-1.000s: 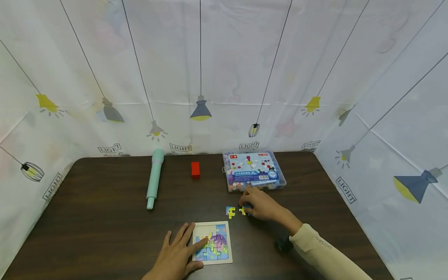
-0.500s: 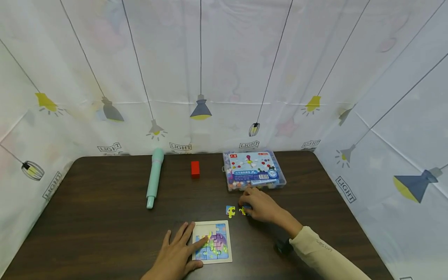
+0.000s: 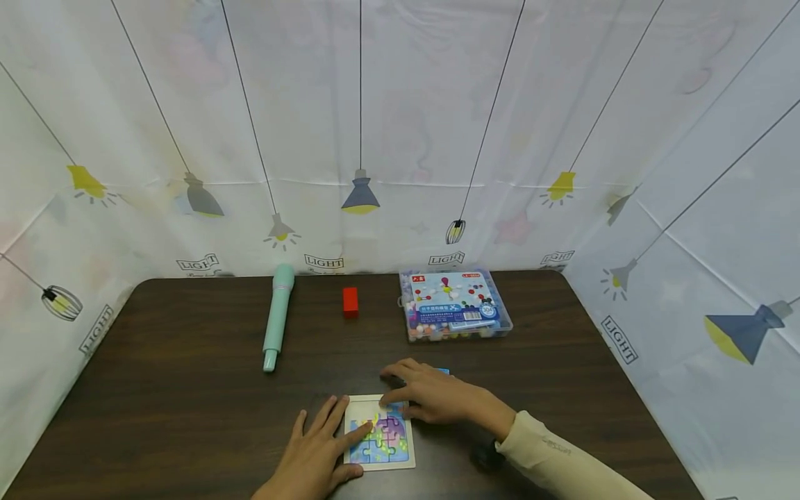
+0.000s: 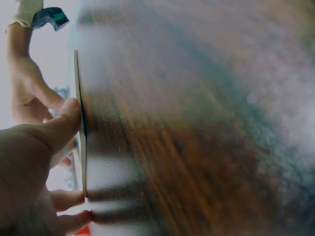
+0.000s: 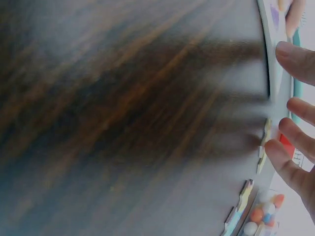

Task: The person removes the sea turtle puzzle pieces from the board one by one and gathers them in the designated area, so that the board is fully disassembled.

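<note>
On dark tbl (image 3: 169, 389), lamp-print cloth (image 3: 412, 104) behind, L hand (image 3: 310, 451) spread on puzzle (image 3: 392, 453), R hand (image 3: 437, 394) wide

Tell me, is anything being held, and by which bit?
Nothing looks gripped. The left hand rests on the left side of the puzzle; the right hand, over its top right corner, shows nothing pinched.

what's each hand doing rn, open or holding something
Left hand: open, resting on the puzzle.
Right hand: open, partly over the puzzle, nothing seen held.
</note>
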Action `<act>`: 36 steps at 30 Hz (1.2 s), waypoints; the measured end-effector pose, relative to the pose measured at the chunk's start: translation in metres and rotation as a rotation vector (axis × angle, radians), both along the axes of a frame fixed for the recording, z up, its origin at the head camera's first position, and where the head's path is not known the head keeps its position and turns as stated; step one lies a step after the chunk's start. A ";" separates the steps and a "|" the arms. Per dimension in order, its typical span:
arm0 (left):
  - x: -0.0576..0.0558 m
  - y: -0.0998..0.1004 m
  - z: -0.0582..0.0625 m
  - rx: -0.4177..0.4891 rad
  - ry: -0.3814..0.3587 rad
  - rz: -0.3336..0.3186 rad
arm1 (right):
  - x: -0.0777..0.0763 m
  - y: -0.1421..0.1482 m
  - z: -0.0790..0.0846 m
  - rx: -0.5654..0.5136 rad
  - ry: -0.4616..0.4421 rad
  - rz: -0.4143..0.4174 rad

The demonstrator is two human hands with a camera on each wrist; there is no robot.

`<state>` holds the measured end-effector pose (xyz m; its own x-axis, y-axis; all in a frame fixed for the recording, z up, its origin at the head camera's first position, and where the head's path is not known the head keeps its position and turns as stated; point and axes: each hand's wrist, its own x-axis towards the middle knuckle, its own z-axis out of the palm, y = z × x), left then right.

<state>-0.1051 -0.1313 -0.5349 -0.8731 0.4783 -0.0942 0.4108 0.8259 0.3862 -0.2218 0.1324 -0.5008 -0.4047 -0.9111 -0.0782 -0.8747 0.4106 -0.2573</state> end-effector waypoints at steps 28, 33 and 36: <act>0.000 -0.002 0.000 0.030 -0.025 0.010 | -0.006 -0.018 0.007 -0.056 -0.125 -0.045; 0.000 -0.002 -0.001 0.034 -0.012 0.010 | -0.013 0.002 0.010 -0.272 -0.258 -0.097; 0.000 -0.002 -0.001 0.034 -0.009 0.012 | -0.019 0.023 0.013 -0.362 -0.290 -0.185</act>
